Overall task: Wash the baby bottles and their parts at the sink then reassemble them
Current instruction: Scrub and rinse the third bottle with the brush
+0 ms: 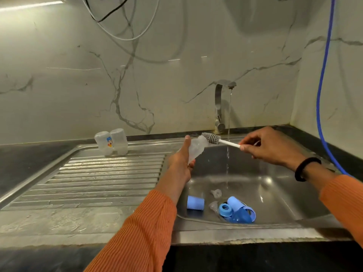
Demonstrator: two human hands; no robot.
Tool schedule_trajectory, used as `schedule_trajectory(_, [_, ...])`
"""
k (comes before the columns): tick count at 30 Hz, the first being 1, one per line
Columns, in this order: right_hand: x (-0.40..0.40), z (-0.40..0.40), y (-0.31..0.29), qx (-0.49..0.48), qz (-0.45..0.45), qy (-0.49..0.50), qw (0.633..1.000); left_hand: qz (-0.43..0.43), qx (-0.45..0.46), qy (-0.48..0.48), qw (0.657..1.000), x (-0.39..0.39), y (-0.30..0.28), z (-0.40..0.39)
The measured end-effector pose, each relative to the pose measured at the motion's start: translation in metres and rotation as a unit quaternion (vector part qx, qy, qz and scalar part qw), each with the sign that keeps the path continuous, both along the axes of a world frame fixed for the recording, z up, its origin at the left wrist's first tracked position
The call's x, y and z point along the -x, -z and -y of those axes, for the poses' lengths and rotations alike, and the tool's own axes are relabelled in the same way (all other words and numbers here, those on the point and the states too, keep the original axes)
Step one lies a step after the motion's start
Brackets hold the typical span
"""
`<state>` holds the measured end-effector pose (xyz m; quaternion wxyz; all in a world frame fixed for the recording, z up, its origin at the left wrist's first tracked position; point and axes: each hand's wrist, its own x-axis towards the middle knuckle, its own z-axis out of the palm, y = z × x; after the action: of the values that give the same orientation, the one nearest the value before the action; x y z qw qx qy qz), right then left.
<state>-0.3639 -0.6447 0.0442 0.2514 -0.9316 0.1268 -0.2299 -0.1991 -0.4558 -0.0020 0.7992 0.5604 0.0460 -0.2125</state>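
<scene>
The step in hand looks like the scrubbing of a bottle body: the left hand (181, 161) has its grip wrapped round a clear baby bottle (195, 149), held tilted over the left edge of the sink (275, 193) with its mouth toward the tap, while the right hand (273, 147) pinches the white handle of a bottle brush (213, 138) whose grey bristle head sits at or just beside the bottle's mouth; whether the tip is inside cannot be told. The next move probably calls for lining the brush with the opening, pushing it in and twisting, then rinsing under the thin stream running from the tap (221, 107), which falls just right of the brush. Two more clear bottles (112, 142) stand upside down at the back of the ribbed draining board (98, 179), touching each other. Low in the basin lie the unwashed parts: a blue cap (195, 202) on its side, and near it a cluster of blue rings and caps (237, 212) with clear teats (216, 193) close by. Nothing blocks the brush, though a blue hose (322, 85) hangs near the right forearm.
</scene>
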Motion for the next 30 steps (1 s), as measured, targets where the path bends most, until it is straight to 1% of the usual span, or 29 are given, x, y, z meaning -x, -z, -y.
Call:
schedule_trajectory(5, [0.005,0.001,-0.003,-0.028,-0.001,-0.038,0.999,-0.001,0.027,-0.035,0.999,-0.011,-0.004,-0.002])
schedule_trajectory(8, [0.004,0.0,-0.004,-0.009,-0.022,-0.047,0.999,0.001,0.03,-0.04,0.999,-0.015,-0.002,-0.003])
schedule_trajectory(10, [0.001,0.004,0.001,0.024,-0.035,-0.021,0.999,0.023,0.016,-0.069,0.997,-0.015,0.001,-0.003])
schedule_trajectory(13, [-0.002,0.019,0.013,0.055,-0.032,0.079,0.995,0.088,-0.027,-0.129,0.987,-0.015,0.005,-0.006])
schedule_trajectory(15, [-0.003,0.031,0.018,0.066,-0.017,0.138,0.988,0.127,-0.03,-0.116,0.985,-0.009,0.003,-0.005])
schedule_trajectory(16, [-0.002,0.035,0.019,0.062,-0.008,0.148,0.987,0.135,-0.021,-0.1,0.986,-0.004,0.003,-0.003])
schedule_trajectory(20, [-0.002,0.036,0.017,0.019,0.019,0.119,0.993,0.145,-0.037,-0.053,0.987,0.01,0.005,0.012])
schedule_trajectory(24, [0.0,0.028,0.012,0.018,0.051,0.076,0.996,0.134,-0.039,-0.046,0.989,0.008,0.004,0.01])
schedule_trajectory(26, [0.004,0.027,0.009,0.025,0.054,0.042,0.997,0.098,-0.014,-0.036,0.994,0.004,0.004,0.006])
schedule_trajectory(28, [0.006,0.024,0.007,0.036,0.035,0.008,0.999,0.047,0.01,-0.029,0.998,0.003,0.0,0.001])
schedule_trajectory(30, [0.007,0.022,0.005,0.041,0.014,-0.013,0.999,0.008,0.014,-0.027,1.0,0.001,-0.002,-0.001])
